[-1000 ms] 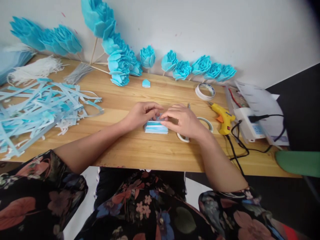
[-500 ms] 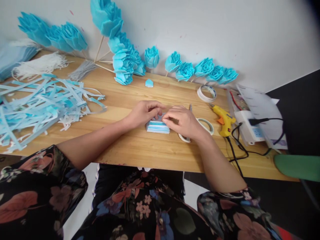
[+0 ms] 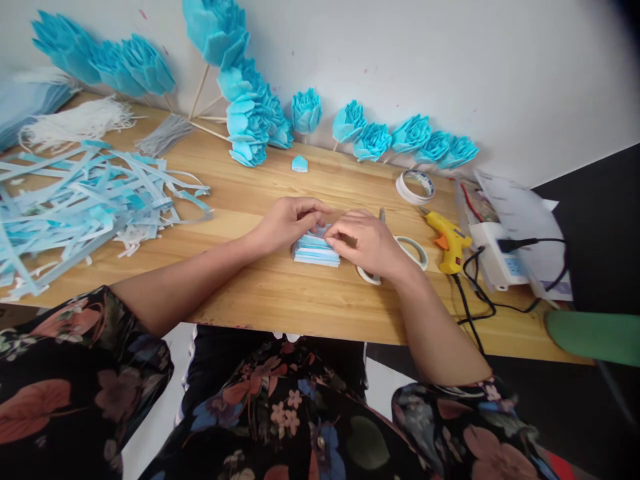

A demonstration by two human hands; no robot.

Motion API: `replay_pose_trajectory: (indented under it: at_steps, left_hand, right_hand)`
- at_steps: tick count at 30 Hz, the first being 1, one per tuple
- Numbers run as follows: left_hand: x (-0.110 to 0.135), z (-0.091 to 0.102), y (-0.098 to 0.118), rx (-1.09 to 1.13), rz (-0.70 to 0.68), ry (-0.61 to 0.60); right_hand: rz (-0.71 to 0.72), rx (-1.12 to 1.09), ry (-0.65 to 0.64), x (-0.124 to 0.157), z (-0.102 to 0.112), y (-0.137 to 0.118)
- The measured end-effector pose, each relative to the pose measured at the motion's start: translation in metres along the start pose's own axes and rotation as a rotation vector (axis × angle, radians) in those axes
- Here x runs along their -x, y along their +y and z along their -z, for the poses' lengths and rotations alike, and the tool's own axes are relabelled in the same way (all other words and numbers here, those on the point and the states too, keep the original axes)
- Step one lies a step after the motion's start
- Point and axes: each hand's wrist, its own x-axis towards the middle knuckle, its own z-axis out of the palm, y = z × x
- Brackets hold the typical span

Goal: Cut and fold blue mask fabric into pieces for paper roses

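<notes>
A small stack of blue and white fabric pieces [image 3: 316,253] lies on the wooden table in front of me, layered edges facing my body. My left hand [image 3: 290,224] is closed at its far left side, thumb and fingers bent over the top. With thumb and forefinger together, my right hand [image 3: 364,241] pinches the right side of the top layers. Fingertips of both hands nearly meet above the stack and partly hide it. Partly under my right hand lie scissors with pale handles [image 3: 416,252]; the blade tip points away from me.
Cut blue and white strips [image 3: 95,200] are heaped at the left. Blue fabric flowers [image 3: 250,127] on sticks lean along the wall. A single blue petal piece [image 3: 300,164], a tape roll [image 3: 415,187], a yellow glue gun [image 3: 447,239] and a white power strip [image 3: 497,253] with cables sit beyond.
My left fingers have shifted slightly over the top of the stack, showing a bit more of its upper face. The right hand keeps nearly the same pinch. The view has moved slightly.
</notes>
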Motion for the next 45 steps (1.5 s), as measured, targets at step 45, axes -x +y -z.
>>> replay_pose_trajectory:
  at_steps: [45]
  left_hand:
    - [-0.007, 0.005, -0.001, 0.421, 0.011, 0.171]
  right_hand:
    - [-0.266, -0.329, 0.475, 0.001, -0.008, -0.001]
